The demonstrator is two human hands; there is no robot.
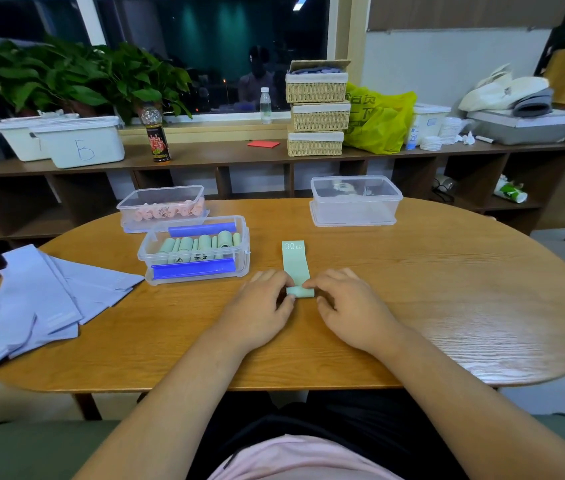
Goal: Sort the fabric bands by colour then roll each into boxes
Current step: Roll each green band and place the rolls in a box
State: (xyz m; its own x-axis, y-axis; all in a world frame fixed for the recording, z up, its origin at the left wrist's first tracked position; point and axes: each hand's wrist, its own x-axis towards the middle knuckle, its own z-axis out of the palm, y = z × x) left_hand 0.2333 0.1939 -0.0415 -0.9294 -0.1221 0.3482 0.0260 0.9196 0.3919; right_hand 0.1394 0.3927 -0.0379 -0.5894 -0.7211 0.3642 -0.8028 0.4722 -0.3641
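Note:
A pale green fabric band [295,263] marked "30 LB" lies flat on the wooden table [430,306], its near end curled into a small roll. My left hand [263,306] pinches the roll's left end and my right hand [346,303] pinches its right end. Left of it stands a clear box with blue clips [195,251] holding several rolled green bands. Behind that, another clear box [163,209] holds several rolled pink bands. A pile of flat lilac bands [49,299] lies at the table's left edge.
A clear box [355,202] stands upside down on its lid at the far right of the table. Behind the table runs a low shelf with white bins [80,142], a dark bottle [157,138], stacked wicker baskets [317,112] and a yellow bag [379,119].

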